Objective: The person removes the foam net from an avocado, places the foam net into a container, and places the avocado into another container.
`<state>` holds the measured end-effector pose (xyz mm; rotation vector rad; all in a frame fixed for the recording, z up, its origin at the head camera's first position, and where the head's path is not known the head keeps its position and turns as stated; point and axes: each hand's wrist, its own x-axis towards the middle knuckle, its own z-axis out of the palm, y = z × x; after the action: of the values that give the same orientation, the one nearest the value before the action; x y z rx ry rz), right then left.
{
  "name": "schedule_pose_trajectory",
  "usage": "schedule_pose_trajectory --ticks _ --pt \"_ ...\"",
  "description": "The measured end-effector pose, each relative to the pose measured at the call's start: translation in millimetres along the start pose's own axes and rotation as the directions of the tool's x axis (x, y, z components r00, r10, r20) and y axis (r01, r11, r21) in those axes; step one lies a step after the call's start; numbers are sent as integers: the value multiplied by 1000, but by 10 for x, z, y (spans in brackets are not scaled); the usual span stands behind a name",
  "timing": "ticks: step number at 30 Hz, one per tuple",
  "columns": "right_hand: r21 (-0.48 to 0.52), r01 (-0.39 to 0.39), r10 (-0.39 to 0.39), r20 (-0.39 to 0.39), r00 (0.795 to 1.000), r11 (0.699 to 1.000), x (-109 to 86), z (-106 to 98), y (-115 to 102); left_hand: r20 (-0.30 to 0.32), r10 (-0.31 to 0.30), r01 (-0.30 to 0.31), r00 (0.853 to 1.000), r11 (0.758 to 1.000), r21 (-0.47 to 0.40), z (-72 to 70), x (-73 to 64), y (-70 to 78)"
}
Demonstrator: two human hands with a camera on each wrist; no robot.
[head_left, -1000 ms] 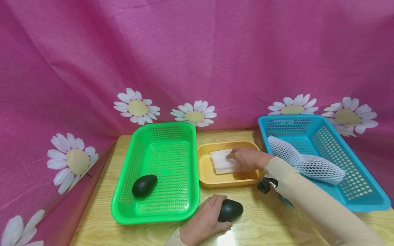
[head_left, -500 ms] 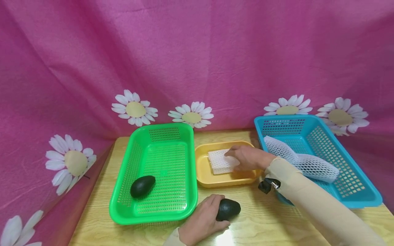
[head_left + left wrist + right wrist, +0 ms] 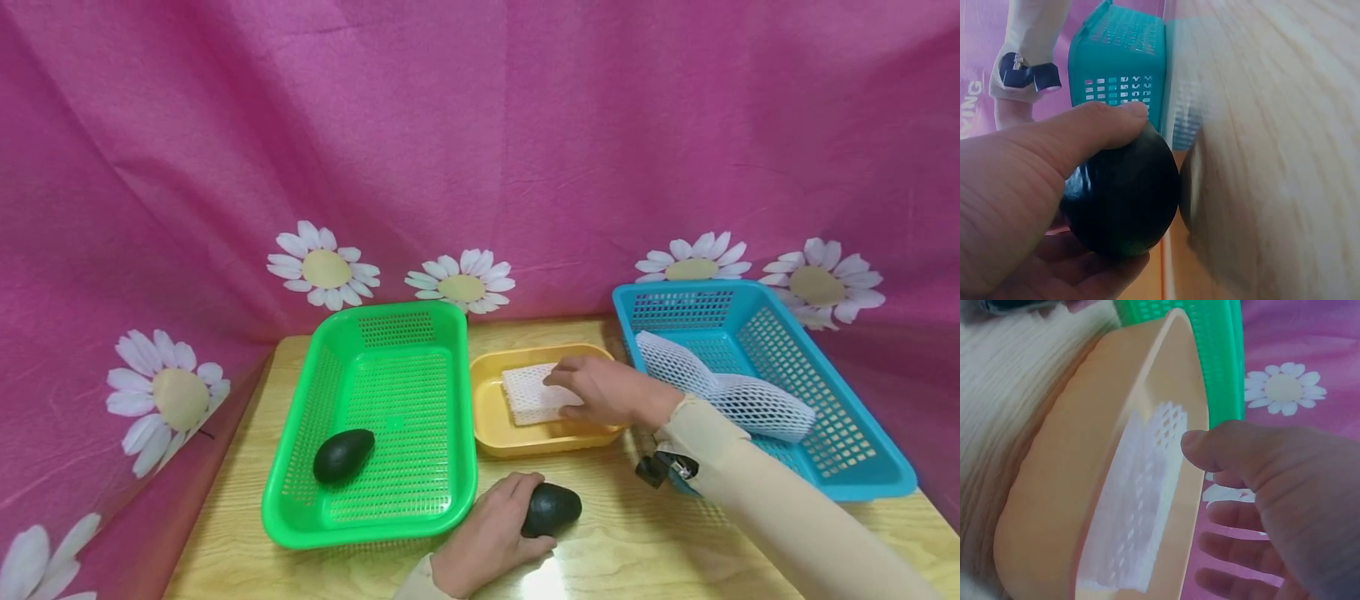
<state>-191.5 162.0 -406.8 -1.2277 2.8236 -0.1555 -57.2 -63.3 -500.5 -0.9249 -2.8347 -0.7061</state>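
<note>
On the table in front, my left hand (image 3: pixel 491 533) grips a dark avocado (image 3: pixel 551 509), thumb on one side and fingers on the other. The avocado (image 3: pixel 1121 194) lies against the wooden surface in the left wrist view. My right hand (image 3: pixel 607 390) hovers over the yellow tray (image 3: pixel 495 432), fingers spread and loosely bent, holding nothing. Under it are white foam net sleeves (image 3: pixel 528 393), stacked flat in the tray. In the right wrist view the thumb is close to the foam net sleeves (image 3: pixel 1141 506); whether it touches them I cannot tell.
A green basket (image 3: pixel 470 417) at the left contains another avocado (image 3: pixel 343 456). At the right, a blue basket (image 3: pixel 832 367) holds two net-wrapped items (image 3: pixel 761 406). A pink flowered cloth (image 3: pixel 450 150) hangs behind the wooden table (image 3: pixel 600 550).
My right hand has drawn back slightly from the foam net sleeves, its fingers looser. The left hand keeps its grip on the avocado. The whole view has shifted a little.
</note>
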Motion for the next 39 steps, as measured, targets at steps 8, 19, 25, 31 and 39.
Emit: schedule_pose_trajectory --ticks 8,19,25,31,39 --pt "-45 78 -83 -109 991 996 -128 -12 -101 -27 20 -20 999 1000 22 -4 -8 12" --pt "-68 75 -87 -202 975 995 -264 2 -232 -43 32 -30 999 999 37 14 -11 8" --pt "-59 58 -70 -222 973 997 -335 -3 -299 -26 23 -22 999 999 28 8 -7 6" --pt "-62 65 -79 -256 963 996 -414 37 -329 -19 21 -21 1000 1000 24 1 -4 5" --pt "-56 54 -67 -268 961 997 -518 89 -377 -23 34 -34 999 999 25 -7 -4 -3"
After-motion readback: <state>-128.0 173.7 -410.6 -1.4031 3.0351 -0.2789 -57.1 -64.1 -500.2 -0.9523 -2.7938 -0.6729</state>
